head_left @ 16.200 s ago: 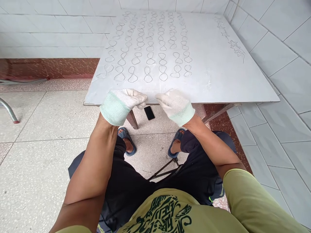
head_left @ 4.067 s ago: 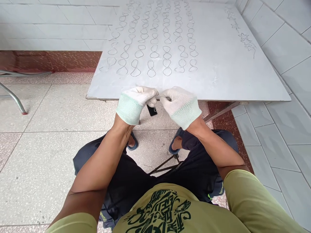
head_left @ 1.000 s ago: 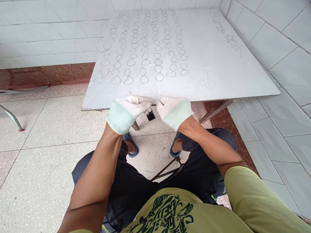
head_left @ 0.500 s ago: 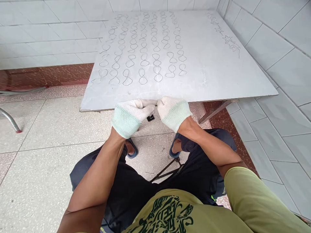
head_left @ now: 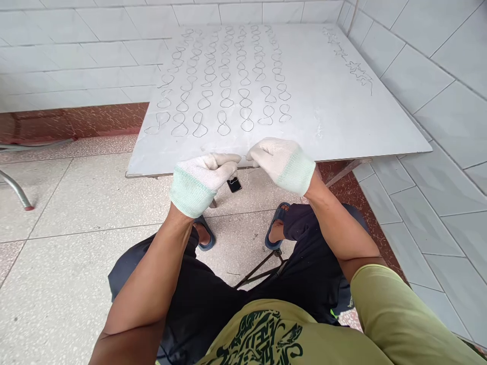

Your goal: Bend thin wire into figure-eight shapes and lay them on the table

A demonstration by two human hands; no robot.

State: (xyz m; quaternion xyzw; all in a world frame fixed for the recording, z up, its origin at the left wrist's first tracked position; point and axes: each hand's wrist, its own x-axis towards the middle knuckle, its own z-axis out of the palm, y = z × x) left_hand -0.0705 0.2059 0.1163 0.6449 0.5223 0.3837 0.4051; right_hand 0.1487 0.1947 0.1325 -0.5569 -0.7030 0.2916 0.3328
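My left hand point(head_left: 203, 175), in a white knit glove with a green cuff, is closed in a pinch at the front edge of the white board point(head_left: 342, 126). My right hand point(head_left: 279, 162), gloved the same way, is closed just to its right, fingertips curled toward the left ones. A short bit of thin wire point(head_left: 245, 158) shows in the narrow gap between the fingertips; the rest is hidden by the gloves. Loose threads hang below the fingers. Ahead on the board lie rows of thin wire figure-eights point(head_left: 223, 123), several of them linked or touching.
Star-shaped wire pieces point(head_left: 359, 73) lie at the board's right side. Tiled walls point(head_left: 429, 76) stand behind and to the right. Under the front edge, a dark phone-like object point(head_left: 234, 184) shows below my left hand. A curved metal leg point(head_left: 17, 188) stands at the left.
My right hand has moved right and slightly up, turning so its fingers point more to the left. My left hand has shifted slightly left. A gap has opened between the fingertips.
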